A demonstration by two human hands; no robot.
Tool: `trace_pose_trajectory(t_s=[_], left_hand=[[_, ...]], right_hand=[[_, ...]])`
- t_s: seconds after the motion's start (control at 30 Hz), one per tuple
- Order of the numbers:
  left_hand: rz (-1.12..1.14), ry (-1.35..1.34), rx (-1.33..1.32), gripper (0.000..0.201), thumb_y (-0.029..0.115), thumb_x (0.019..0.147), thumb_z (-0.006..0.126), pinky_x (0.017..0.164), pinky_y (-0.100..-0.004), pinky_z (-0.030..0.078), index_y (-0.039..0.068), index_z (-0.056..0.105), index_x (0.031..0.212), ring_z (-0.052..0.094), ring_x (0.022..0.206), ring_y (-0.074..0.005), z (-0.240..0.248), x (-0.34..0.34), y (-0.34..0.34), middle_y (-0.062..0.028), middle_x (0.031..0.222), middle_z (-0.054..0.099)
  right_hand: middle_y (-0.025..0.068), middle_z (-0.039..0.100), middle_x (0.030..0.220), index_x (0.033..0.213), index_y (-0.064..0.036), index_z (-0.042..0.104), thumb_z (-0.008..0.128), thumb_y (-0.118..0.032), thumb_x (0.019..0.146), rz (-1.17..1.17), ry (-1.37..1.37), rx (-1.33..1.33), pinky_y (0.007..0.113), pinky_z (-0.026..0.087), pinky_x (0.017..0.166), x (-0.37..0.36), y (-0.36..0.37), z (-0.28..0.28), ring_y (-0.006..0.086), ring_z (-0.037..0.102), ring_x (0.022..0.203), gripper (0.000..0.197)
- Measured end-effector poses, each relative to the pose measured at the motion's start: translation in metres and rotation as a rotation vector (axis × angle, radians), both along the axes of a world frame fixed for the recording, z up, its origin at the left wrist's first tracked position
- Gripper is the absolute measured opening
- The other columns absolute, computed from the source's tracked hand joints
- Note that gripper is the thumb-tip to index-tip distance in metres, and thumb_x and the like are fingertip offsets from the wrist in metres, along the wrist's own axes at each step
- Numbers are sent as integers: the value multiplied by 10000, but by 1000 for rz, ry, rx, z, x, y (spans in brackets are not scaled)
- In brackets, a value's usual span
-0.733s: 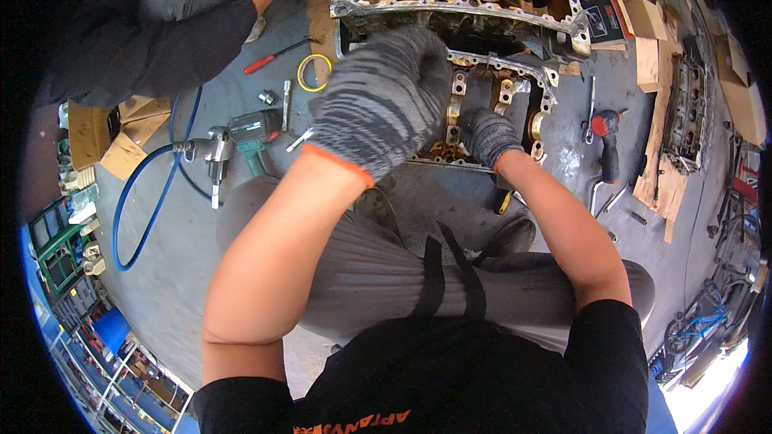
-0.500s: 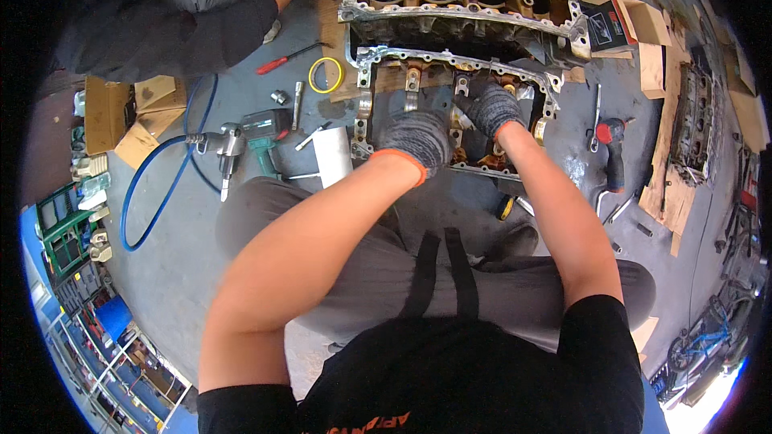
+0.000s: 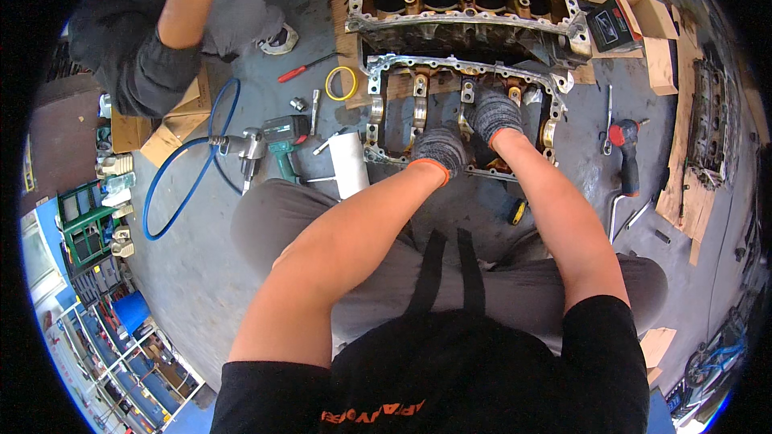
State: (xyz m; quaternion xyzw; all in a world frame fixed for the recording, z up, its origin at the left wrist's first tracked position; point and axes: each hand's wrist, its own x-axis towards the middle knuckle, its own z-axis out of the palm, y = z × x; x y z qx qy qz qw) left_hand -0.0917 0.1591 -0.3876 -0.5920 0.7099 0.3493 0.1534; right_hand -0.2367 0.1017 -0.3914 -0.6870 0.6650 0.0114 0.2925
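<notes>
Operator: What are my hands doing?

Partner: Your left hand (image 3: pixel 441 149), in mottled grey knit edged with orange, curls over the near rail of the silvery, ladder-shaped metal frame (image 3: pixel 420 106). Its back hides the fingers, so I can't say whether it grips anything. Your right hand (image 3: pixel 494 116), gloved alike, reaches among the crosspieces toward the frame's right end; its fingertips are hidden too, and I can't judge that grip either.

Operator: And the frame?

Partner: It lies flat in front of your legs. Its scalloped rim is pierced with round holes, and the crosspieces carry smooth, half-round, gold-toned saddles. A flat brown sheet (image 3: pixel 398 87) shows through its gaps.

Operator: What's around it?

Partner: Just beyond sits the heavy, oil-stained metal engine block (image 3: pixel 470 22), with round dark bores. To your left are a glossy yellow ring (image 3: pixel 328 85), a smooth white cylinder (image 3: pixel 349 165) and a green-and-dark-grey power tool (image 3: pixel 283 145). Farther left, a blue rubbery hose (image 3: pixel 149 202) loops across the grey floor (image 3: pixel 197 281). To your right rests a red-and-black power tool (image 3: pixel 627 153).
</notes>
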Motion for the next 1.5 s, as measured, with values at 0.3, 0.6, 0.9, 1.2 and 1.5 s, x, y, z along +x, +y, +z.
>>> trace_pose_trajectory(t_s=[0.3,0.6,0.9,1.2,1.5], left_hand=[[37,48,89,718,410,830,699,1035,-434,461,15,501,1396,541,1259,-380,-20,-6,-6,-243,1398,520],[-115,31,-81,400,251,931,586,945,-422,494,21,620,1256,603,1147,-366,-16,4,7,-221,1295,600],[-105,25,79,563,197,880,627,957,-445,512,79,502,1415,587,1186,-379,-14,2,-4,-201,1358,569],[-188,9,-112,344,243,866,632,804,-469,551,44,686,1141,686,977,-371,-8,2,-12,-211,1095,695],[-254,11,-327,219,135,883,556,786,-466,542,61,685,1044,683,931,-361,28,4,1,-193,992,703]], right_hand=[[256,627,1216,1225,0,630,646,-384,863,221,55,46,457,503,948,-14,-19,-2,404,620,1103,528],[226,700,1026,1038,0,725,619,-227,844,425,177,45,453,546,844,-5,-35,27,379,683,944,316],[207,709,1083,1055,-25,744,589,-151,871,438,312,1,453,555,815,5,-28,28,342,697,985,272],[245,620,1250,1157,-27,693,579,-223,891,77,177,45,461,513,925,11,-13,40,371,622,1128,351],[255,683,1030,1128,-56,691,684,-369,839,259,103,55,450,528,884,-18,-16,53,381,668,964,426]])
